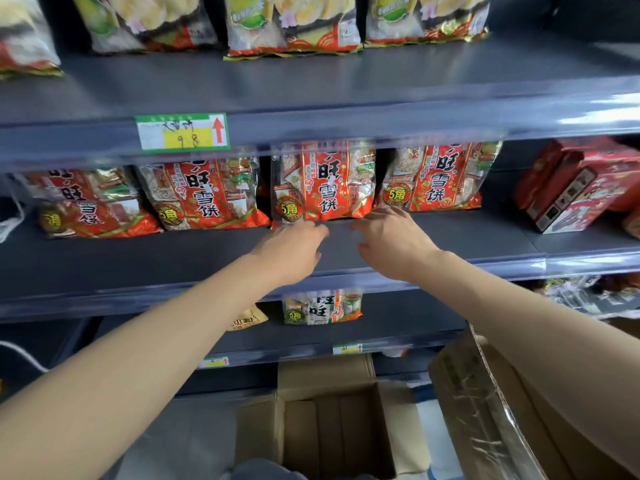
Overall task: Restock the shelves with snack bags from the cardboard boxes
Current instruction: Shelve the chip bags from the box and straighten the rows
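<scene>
Reaching under the price tag (182, 132), both empty hands, left (294, 251) and right (391, 242), spread open at the bag (323, 185); a careless nudge could topple it off the shelf (467, 237) toward the box (332, 427).

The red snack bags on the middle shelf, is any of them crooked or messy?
Yes. The leftmost red bag slumps backward, crumpled, while the three to its right stand upright. At the far right, red boxes lie tilted in a jumble. Both hands, left hand and right hand, reach toward the third bag.
</scene>
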`<action>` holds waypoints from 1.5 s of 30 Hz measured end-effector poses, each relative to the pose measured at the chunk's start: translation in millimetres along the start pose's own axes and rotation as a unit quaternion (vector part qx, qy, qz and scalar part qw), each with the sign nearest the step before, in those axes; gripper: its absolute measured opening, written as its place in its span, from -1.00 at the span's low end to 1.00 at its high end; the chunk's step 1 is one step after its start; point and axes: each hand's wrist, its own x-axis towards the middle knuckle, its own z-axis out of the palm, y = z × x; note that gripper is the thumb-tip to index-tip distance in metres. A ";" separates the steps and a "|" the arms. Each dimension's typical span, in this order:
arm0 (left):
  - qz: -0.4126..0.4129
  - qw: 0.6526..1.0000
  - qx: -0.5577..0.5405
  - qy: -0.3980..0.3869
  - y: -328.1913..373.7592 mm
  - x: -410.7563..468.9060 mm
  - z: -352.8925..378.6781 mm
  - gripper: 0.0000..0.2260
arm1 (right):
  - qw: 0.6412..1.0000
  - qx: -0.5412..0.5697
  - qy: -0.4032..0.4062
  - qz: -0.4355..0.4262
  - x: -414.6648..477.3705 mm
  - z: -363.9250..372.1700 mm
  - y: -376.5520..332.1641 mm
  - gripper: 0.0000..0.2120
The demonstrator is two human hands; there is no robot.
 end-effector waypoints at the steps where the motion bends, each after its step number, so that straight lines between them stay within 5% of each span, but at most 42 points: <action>1: 0.004 1.000 0.005 0.008 2.0 -9.5 -9.3 -0.65 | 1.000 0.006 0.015 -0.011 -5.2 -10.1 -6.2 -0.70; 17: -0.023 0.971 0.091 0.218 -44.3 -114.8 -191.4 -0.70 | 0.966 0.027 0.240 -0.092 14.9 -190.8 -93.5 -0.75; 30: -0.191 0.956 0.085 0.205 -271.1 -110.0 -233.6 -0.71 | 0.980 -0.033 0.171 -0.095 156.6 -222.1 -199.4 -0.64; 35: -0.195 0.958 0.093 0.187 -346.5 -84.7 -226.7 -0.68 | 0.989 -0.030 0.117 -0.080 226.3 -211.7 -230.6 -0.62; 41: -0.199 0.965 0.080 0.154 -399.9 -44.1 -213.0 -0.34 | 0.995 -0.029 0.086 -0.039 288.8 -205.6 -238.9 -0.59; 45: -0.168 0.969 0.068 0.170 -417.2 -18.3 -209.8 -0.36 | 0.997 -0.012 0.078 -0.013 315.6 -202.3 -234.5 -0.50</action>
